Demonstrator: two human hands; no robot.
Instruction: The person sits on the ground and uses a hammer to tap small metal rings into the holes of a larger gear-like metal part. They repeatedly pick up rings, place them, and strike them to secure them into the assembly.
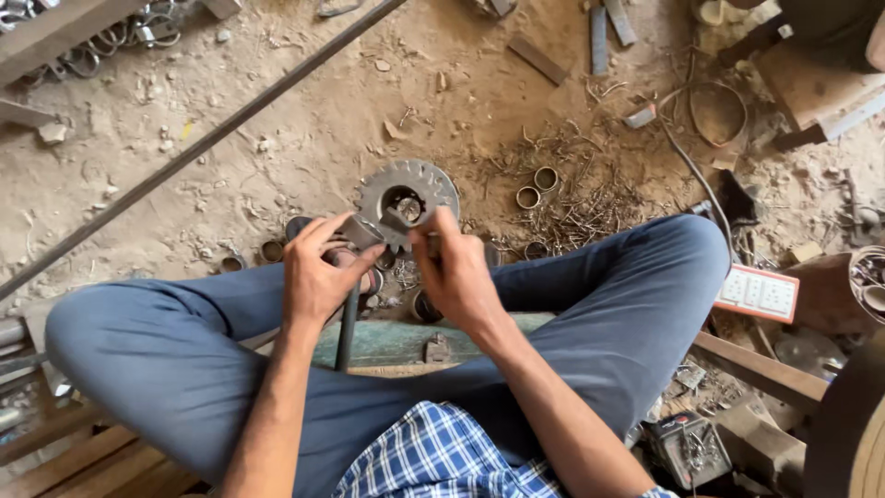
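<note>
Left hand [313, 277] in clenched grip on short metal tube [361, 231], held above the dirt floor [304, 138] between the knees, long axis tilted, open end toward upper right. Right hand [456, 277] pinches a small part, not identifiable, just beside the tube's end. Toothed steel disc [408, 201] lies flat directly beyond; a long rod [203, 143] crosses diagonally farther out, bare ground between.

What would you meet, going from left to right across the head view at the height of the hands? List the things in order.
Left knee in blue trousers → left hand → short metal tube → right hand → right knee → white switch panel
</note>
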